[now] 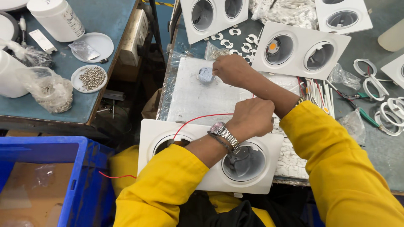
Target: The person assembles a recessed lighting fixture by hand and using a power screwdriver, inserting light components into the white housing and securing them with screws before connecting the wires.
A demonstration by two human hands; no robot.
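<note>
Red wire (202,119) held over a twin lamp housing (210,155)

Left hand (252,117) is clenched on the thin, limp wire; right hand (230,69) pinches at a small grey cup (205,75).

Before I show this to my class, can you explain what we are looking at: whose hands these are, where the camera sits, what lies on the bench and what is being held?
This is one picture from a camera worn on a person's head, looking down at their own arms in yellow sleeves. The arms are crossed. The left hand, with a wristwatch, is closed just above a white twin-hole lamp housing, beside a thin red wire. The right hand reaches to a small grey-blue cup on a white work mat. Around them lie more housings, white plastic rings, green-handled pliers and a dish of small metal parts. A blue crate stands lower left.
</note>
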